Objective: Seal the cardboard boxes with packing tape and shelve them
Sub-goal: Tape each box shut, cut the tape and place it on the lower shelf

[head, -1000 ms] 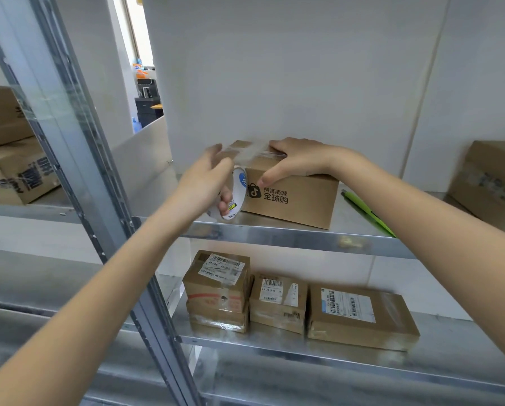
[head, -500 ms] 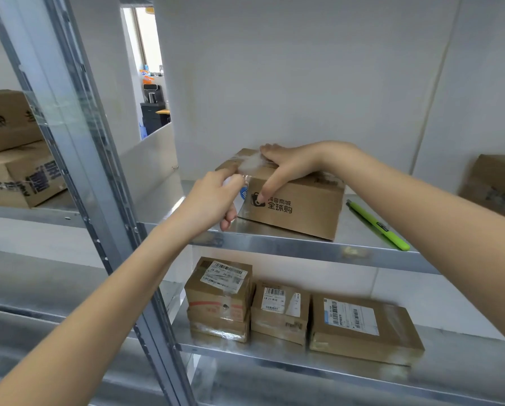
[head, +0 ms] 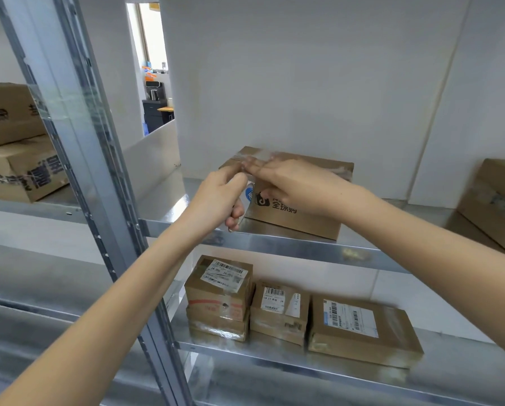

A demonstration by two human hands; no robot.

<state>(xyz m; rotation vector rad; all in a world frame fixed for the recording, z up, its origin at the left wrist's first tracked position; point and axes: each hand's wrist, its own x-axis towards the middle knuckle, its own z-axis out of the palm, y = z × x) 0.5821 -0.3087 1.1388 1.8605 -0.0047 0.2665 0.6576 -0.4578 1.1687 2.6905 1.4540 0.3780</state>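
Cardboard box (head: 299,218), on the upper metal shelf (head: 304,247), directly under both hands. Right hand (head: 292,183) lies flat and open on the lid, pressing clear tape (head: 257,156) at the left edge. Left hand (head: 219,200) is curled closed around a tape roll (head: 248,194), mostly hidden, touching the box's left front corner. Front face printed black: logo, "全球购". Lower shelf: three small brown parcels (head: 280,309), barcode labels, print illegible.
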